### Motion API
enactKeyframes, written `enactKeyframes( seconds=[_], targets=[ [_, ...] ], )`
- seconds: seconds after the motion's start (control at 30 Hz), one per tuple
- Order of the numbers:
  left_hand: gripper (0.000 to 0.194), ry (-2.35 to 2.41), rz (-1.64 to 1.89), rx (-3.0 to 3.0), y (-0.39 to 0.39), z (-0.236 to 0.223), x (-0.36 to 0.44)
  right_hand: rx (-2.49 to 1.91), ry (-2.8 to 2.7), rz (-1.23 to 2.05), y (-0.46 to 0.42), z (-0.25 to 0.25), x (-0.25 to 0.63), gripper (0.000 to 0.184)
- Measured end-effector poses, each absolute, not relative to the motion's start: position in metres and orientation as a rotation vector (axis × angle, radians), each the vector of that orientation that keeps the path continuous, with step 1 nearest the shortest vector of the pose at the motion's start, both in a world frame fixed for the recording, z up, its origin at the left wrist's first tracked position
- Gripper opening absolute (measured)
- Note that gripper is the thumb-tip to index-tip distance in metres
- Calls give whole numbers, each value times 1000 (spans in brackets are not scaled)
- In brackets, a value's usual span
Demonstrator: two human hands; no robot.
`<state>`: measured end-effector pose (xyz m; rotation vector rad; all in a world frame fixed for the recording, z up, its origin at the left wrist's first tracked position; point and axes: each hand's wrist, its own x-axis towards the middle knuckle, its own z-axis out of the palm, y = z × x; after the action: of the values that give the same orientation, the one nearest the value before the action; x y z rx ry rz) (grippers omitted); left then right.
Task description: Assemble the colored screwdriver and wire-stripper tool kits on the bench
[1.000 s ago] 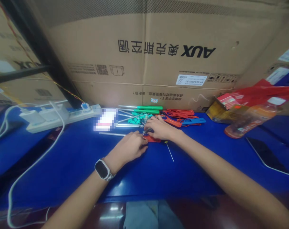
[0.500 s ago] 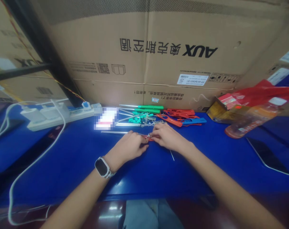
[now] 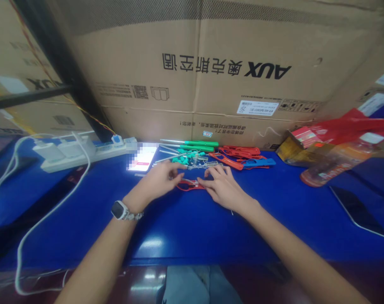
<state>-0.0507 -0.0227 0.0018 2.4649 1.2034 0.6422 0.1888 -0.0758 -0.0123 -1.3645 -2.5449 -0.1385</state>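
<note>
A red plastic handle shell lies on the blue table in front of me, with small pale and metal parts inside it. My right hand has its fingers closed on the shell's right end, beside those parts. To the left, my left hand is apart from the shell, its thumb and index finger spread with nothing visible between them. Its fingertips are near small wire and metal parts and teal plastic pieces. A thin metal rod partly shows below my right wrist.
Green-handled metal rods lie at the back, with red shells and a blue shell beside them. A lit phone and power strip are left. A drink bottle and dark phone lie right, before a large carton.
My left hand has let go of the red shell and moved left and back, its fingers opening. The shell now shows more fully. My right hand has stayed at its right end.
</note>
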Motion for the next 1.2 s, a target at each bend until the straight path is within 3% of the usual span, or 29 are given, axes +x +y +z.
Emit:
enactKeyframes(
  seconds=[0.23,0.57,0.8,0.97,1.2],
  targets=[
    [17,1041,508,2432,-2,-13,-62,-1349,-2549,-195,-77,-15,186,34],
    [18,1110,543,2520,-1,-17,-57,-1357,-2456,-130,-75,-18,182,38],
    [21,1146,720,2552,-3,-14,-54,-1490,-2337,-18,-12,-4,172,25],
    [21,1198,715,2578,-2,-11,-55,-1558,-2500,-140,39,5,158,26],
    [20,1224,754,2546,-5,-10,-53,-1389,-2554,-170,57,2,157,18]
  ],
)
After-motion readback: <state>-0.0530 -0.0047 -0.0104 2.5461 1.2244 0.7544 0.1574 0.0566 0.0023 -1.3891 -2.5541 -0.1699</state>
